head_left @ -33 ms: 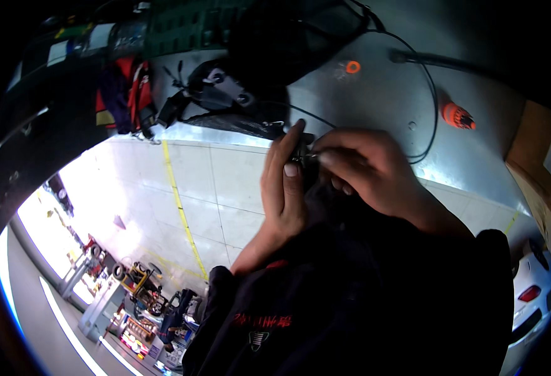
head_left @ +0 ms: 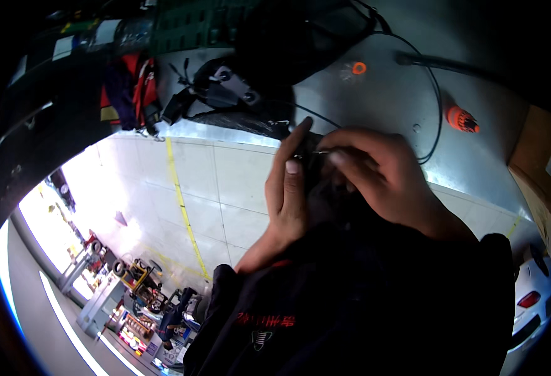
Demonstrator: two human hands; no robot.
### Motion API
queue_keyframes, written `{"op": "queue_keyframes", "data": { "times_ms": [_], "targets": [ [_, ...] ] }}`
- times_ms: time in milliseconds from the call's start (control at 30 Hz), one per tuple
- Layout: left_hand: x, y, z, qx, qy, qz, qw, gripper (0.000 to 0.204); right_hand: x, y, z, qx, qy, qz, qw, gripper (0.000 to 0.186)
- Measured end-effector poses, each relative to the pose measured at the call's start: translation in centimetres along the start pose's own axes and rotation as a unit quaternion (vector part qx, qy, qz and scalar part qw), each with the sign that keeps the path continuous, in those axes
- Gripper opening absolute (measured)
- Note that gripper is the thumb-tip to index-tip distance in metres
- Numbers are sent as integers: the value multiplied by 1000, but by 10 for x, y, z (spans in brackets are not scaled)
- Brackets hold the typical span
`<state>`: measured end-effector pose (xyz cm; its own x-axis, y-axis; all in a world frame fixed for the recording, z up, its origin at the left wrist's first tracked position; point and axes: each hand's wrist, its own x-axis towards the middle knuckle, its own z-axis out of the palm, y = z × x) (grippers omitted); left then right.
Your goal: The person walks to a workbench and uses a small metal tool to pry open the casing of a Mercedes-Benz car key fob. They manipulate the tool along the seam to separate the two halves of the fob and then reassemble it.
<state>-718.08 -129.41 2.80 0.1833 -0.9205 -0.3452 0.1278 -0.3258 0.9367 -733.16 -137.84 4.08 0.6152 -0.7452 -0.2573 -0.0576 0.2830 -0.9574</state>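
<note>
My left hand (head_left: pixel 289 185) is closed around a small dark part (head_left: pixel 313 145) near the bench edge. Its thumb and fingers press on the near side of that part, whose kind is too dark to make out. From the right, my right hand (head_left: pixel 385 172) pinches a thin, shiny metal piece (head_left: pixel 321 152) between thumb and forefinger, against the dark part. The other fingers of this hand are curled. A thin black cable (head_left: pixel 435 81) loops across the metal bench (head_left: pixel 388 94) just beyond both hands.
On the bench lie a black mesh bag (head_left: pixel 263 116), a grey device with cables (head_left: pixel 235 84), a red and dark cloth (head_left: pixel 128 94), an orange ring (head_left: pixel 359 67) and an orange-black object (head_left: pixel 462 119). A cardboard box (head_left: pixel 542 141) stands right; a white car (head_left: pixel 532 294) is behind it.
The whole scene has shifted slightly to the right in view. The right fingertips blur a little, and both hands keep their hold.
</note>
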Motion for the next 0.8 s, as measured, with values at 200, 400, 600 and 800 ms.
{"op": "queue_keyframes", "data": {
  "times_ms": [200, 400, 600, 800],
  "targets": [
    [-9, 20, 23, -58, -5, 140, 988, 57, -19, -31, 0, -320, 56, -286, 901, 10],
    [-8, 29, 32, 36, -30, 194, 980, 56, -32, -44, -8, -364, 66, -323, 871, 22],
    [-20, 26, 44, 74, 18, 203, 976, 51, -41, -39, -10, -386, 85, -371, 840, 24],
    [-17, 20, 52, 131, 13, 278, 951, 48, -49, -34, -22, -385, 89, -393, 830, 22]
  ]
}}
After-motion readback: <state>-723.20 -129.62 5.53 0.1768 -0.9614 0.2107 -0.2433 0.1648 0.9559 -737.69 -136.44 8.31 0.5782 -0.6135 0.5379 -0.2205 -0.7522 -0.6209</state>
